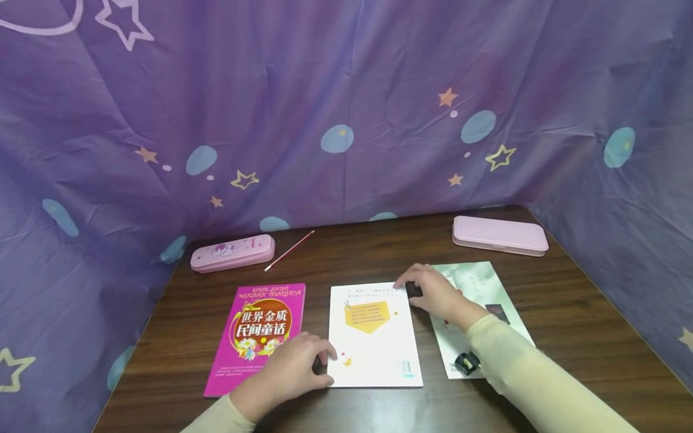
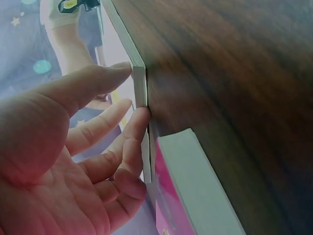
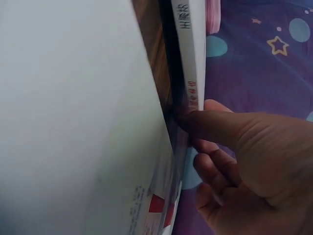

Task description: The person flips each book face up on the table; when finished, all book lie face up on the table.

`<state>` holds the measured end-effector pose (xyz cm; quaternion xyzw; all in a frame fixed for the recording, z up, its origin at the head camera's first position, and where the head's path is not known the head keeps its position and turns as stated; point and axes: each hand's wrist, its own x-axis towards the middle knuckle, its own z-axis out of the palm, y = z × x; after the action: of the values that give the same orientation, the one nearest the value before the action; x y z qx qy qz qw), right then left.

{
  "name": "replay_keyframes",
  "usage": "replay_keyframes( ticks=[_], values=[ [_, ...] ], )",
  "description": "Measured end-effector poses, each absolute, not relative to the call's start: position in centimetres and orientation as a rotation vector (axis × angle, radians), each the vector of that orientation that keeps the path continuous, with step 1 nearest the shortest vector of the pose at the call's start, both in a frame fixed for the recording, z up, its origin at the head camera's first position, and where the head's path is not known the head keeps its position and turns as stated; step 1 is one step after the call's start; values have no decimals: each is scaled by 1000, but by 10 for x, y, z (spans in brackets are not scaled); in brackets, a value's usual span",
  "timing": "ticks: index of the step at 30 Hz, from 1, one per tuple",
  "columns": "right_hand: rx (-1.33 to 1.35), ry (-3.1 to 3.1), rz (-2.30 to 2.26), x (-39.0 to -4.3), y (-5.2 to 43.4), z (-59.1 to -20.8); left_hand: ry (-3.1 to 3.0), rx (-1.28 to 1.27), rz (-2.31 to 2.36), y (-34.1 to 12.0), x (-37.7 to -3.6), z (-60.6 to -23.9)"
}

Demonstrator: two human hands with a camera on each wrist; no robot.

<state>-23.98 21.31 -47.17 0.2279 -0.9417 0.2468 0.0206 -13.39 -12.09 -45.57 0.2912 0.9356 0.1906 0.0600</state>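
Observation:
A white book (image 1: pixel 373 355) with a yellow panel on its cover lies on the table between both hands. At its lower left edge, my left hand (image 1: pixel 298 368) holds it with thumb and bent fingers; the left wrist view shows the thumb tip at the book's corner (image 2: pixel 140 83). My right hand (image 1: pixel 433 291) grips the upper right corner, thumb against the printed spine (image 3: pixel 188 63). Left of it lies a magenta book (image 1: pixel 219 373), partly behind the left hand. Under the right forearm is a pale green book (image 1: pixel 476 276).
Toward the back left are a pink pencil case (image 1: pixel 233 254) with a rabbit picture and a red pencil (image 1: pixel 289 251). A plain pink case (image 1: pixel 500 234) stands at the back right. Purple patterned cloth (image 1: pixel 303 108) surrounds the wooden table (image 1: pixel 373 258).

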Motion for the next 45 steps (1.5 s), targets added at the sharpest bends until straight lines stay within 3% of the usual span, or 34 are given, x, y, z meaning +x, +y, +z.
replay_keyframes(
  ticks=[20, 45],
  values=[
    [780, -2936, 576, -238, 222, -468, 2849, 823, 574, -126, -126, -458],
    [684, -2729, 1113, -242, 234, -461, 3174, 775, 749, -141, -118, -447]
  ],
)
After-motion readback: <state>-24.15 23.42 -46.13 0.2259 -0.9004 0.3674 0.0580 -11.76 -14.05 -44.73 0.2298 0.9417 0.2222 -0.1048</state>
